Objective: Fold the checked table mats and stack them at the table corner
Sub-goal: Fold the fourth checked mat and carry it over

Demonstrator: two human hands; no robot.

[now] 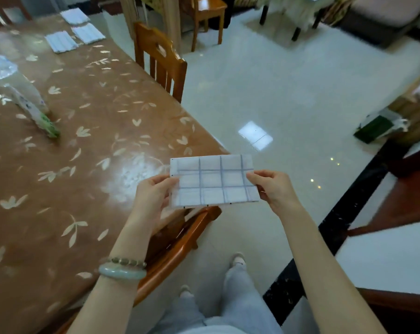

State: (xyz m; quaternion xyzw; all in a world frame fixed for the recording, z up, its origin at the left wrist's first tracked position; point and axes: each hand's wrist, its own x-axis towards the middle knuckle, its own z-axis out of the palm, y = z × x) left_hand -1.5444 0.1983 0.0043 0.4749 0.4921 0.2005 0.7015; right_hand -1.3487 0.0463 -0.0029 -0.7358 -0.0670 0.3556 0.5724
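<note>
A white table mat with blue checks (212,180) is held flat in the air, folded to a small rectangle, just off the table's near right edge. My left hand (153,192) pinches its left side and my right hand (274,189) pinches its right side. Three more folded white mats lie at the table's far corner: one (60,41) on the left, one (88,33) to its right, one (74,16) behind them.
The brown leaf-patterned table (88,131) fills the left. A clear plastic bottle (23,92) lies on it at the left. One wooden chair (159,61) stands at the table's right side, another chair (180,247) is below my hands. Glossy tiled floor (276,88) spreads to the right.
</note>
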